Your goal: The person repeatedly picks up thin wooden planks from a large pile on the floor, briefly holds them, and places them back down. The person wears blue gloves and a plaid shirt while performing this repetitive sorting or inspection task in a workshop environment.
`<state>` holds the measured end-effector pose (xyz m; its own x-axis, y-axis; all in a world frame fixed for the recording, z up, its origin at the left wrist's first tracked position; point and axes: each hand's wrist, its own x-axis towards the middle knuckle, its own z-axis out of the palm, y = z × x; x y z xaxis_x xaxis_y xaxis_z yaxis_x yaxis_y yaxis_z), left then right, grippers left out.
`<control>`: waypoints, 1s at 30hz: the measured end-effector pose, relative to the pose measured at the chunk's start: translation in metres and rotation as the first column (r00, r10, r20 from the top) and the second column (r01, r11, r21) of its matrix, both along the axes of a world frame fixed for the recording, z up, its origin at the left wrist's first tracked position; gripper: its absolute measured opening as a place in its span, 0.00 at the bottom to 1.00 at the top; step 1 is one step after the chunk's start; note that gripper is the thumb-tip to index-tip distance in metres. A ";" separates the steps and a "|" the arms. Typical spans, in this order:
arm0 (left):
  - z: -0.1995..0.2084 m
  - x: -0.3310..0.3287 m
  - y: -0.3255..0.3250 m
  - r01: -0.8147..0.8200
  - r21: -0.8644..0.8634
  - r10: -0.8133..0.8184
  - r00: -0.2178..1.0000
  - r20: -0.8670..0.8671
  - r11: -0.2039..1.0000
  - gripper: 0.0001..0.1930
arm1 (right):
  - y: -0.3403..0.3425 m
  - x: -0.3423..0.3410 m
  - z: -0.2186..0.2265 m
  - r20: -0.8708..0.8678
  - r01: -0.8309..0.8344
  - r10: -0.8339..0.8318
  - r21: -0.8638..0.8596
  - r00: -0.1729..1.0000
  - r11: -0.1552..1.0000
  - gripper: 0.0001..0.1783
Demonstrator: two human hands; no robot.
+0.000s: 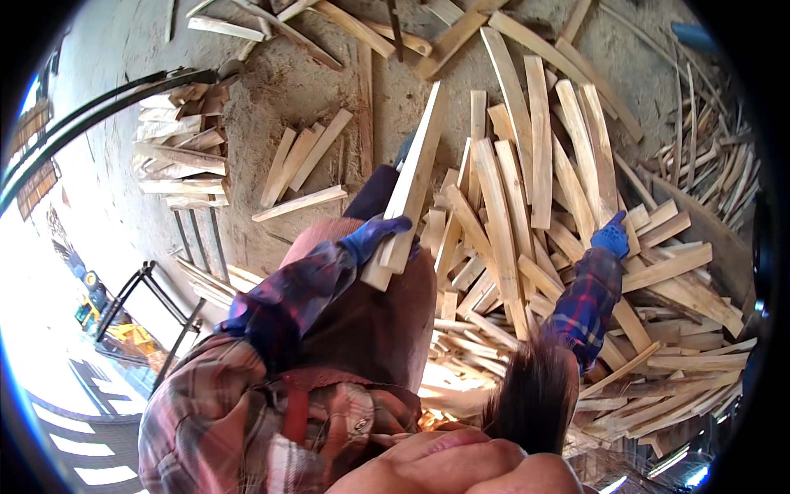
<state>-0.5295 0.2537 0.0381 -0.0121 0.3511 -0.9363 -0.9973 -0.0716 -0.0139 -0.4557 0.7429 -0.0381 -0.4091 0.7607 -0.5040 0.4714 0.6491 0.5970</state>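
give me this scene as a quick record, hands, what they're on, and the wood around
left hand: blue-gloved, holding at least two pale boards together
right hand: blue-gloved, at the near end of a long board; whether it grips cannot be told
main wood: jumbled pile ahead and to the right, boards lying at many angles
left side: layered stack of wood pieces
between stack and pile: a few loose boards on the dusty floor
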 end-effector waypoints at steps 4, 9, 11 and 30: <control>0.060 0.022 -0.058 -0.046 -0.066 0.054 0.991 0.119 0.997 0.24 | -0.044 -0.004 0.016 -0.271 0.138 -0.218 -0.285 0.937 0.949 0.30; 0.128 0.091 -0.145 -0.058 0.015 0.059 0.997 -0.057 0.998 0.24 | -0.183 0.084 0.049 -0.116 0.108 -0.949 -0.982 0.293 0.153 0.12; 0.125 0.142 -0.176 -0.381 0.033 0.374 0.919 0.126 0.924 0.26 | -0.239 0.129 0.059 0.200 0.193 -0.953 -0.968 0.227 -0.157 0.09; 0.139 0.256 -0.339 -0.286 0.202 0.252 0.951 0.178 0.937 0.22 | -0.683 -0.124 0.238 -0.861 -0.733 -0.491 -0.249 -0.132 0.633 0.33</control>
<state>-0.2738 -0.0853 0.1773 -0.0036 0.5535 -0.8328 -0.9265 -0.3152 -0.2055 -0.5792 0.0600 0.1998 -0.8399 0.3809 0.3866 -0.1394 0.5370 -0.8320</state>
